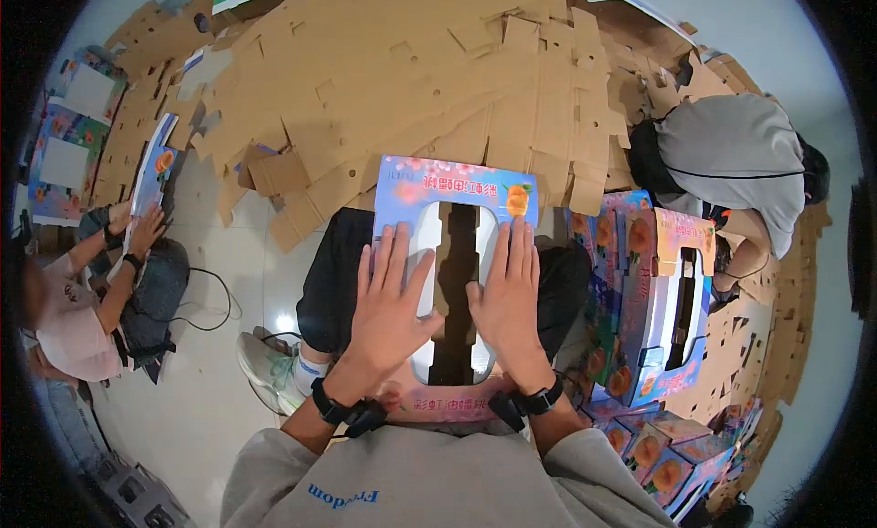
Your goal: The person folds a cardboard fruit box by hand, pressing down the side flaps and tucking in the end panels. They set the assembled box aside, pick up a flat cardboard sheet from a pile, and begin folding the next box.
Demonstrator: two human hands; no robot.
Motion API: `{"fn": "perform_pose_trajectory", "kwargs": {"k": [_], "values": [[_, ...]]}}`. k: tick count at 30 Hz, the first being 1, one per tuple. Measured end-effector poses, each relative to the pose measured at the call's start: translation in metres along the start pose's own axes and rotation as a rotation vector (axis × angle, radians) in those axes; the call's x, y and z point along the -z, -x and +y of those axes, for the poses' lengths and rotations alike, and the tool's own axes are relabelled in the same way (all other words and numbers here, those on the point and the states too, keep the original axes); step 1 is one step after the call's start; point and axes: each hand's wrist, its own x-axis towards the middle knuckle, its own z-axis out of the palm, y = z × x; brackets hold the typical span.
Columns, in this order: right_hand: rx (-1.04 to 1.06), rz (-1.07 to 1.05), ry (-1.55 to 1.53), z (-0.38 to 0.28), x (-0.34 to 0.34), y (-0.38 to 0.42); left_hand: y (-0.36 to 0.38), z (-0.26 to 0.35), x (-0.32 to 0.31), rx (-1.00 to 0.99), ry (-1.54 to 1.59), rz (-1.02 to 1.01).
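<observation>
A printed cardboard fruit box (456, 178), blue and pink with peach pictures, rests on my lap. Its top has a rounded window edged in white, and a dark gap runs down the middle between two flaps. My left hand (391, 300) lies flat on the left side of the top, thumb pointing inward over the white flap. On the right side, my right hand (508, 295) is flat too, fingers stretched toward the far edge. Both hands are open and press on the box without gripping it. Black bands circle both wrists.
Flattened brown cardboard sheets (365, 80) cover the floor ahead. Folded printed boxes (639, 290) stand at my right, with more boxes (662, 459) behind them. One person (731, 153) bends over at the right; another person (82, 318) at the left handles a printed panel (153, 167).
</observation>
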Motion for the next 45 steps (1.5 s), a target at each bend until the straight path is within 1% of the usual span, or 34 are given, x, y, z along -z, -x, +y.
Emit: {"fn": "perform_pose_trajectory", "kwargs": {"k": [6,9,12,16,18,19,21,23,24,27,29,30,31,32,33,36,37,38,39,40,42,43,44,45], "values": [[0.051,0.060,-0.069,0.016,-0.012,-0.001,-0.001,0.005,-0.004,0.061,-0.013,0.024],[0.052,0.087,-0.096,0.022,-0.016,-0.003,-0.008,0.002,-0.007,0.054,0.048,0.079],[0.045,0.117,-0.130,0.022,-0.018,-0.006,-0.010,0.000,-0.007,0.043,0.048,0.071],[0.037,0.132,-0.188,0.019,-0.004,-0.010,-0.006,0.001,-0.004,0.019,0.070,0.075],[0.072,0.147,-0.239,0.023,0.009,-0.007,-0.003,-0.006,-0.002,0.011,0.103,0.069],[0.090,0.152,-0.265,0.022,0.014,-0.004,0.004,-0.012,0.000,0.053,0.198,0.117],[0.046,0.104,-0.317,0.014,0.027,0.008,0.026,-0.026,0.000,0.134,0.398,0.207],[0.022,0.086,-0.346,-0.005,0.045,0.024,0.050,-0.037,-0.014,0.303,0.889,0.196],[0.082,0.070,-0.384,-0.010,0.044,0.031,0.062,-0.040,-0.020,0.389,1.135,0.185],[0.012,-0.045,-0.578,-0.042,0.030,0.042,0.098,-0.042,-0.022,0.469,1.235,0.005],[-0.036,-0.154,-0.667,-0.043,-0.004,0.042,0.110,-0.024,-0.018,0.429,1.128,-0.008],[0.009,-0.154,-0.795,-0.043,-0.025,0.034,0.113,-0.018,-0.016,0.409,1.070,-0.011],[-0.099,-0.205,-0.945,-0.041,-0.035,0.038,0.115,-0.019,-0.019,0.413,1.001,-0.046],[-0.209,-0.256,-1.093,-0.051,-0.026,0.033,0.115,-0.018,-0.018,0.369,0.966,-0.034],[-0.238,-0.184,-1.073,-0.057,-0.023,0.033,0.112,-0.017,-0.015,0.323,0.932,-0.024],[-0.210,-0.010,-1.102,-0.059,-0.007,0.031,0.096,-0.004,0.001,0.162,0.806,0.000],[-0.240,0.003,-1.206,-0.060,0.013,0.030,0.089,0.003,0.005,0.102,0.777,0.016],[-0.281,-0.031,-1.237,-0.057,0.034,0.029,0.083,0.009,0.005,0.040,0.750,0.028],[-0.216,0.050,-1.171,-0.051,0.050,0.027,0.075,0.015,0.001,-0.018,0.666,0.042],[-0.145,0.130,-1.103,-0.043,0.065,0.024,0.065,0.022,-0.004,-0.054,0.698,0.067],[-0.179,0.196,-0.927,-0.011,0.101,0.023,0.049,0.030,0.000,-0.068,0.741,-0.142],[-0.130,0.333,-0.760,0.010,0.119,0.025,0.040,0.043,0.011,0.018,0.818,-0.268],[-0.079,0.458,-0.588,0.031,0.139,0.028,0.037,0.039,0.006,-0.060,0.694,-0.237],[-0.186,0.512,-0.560,0.049,0.164,0.035,0.037,0.030,-0.005,-0.130,0.573,-0.204]]}}
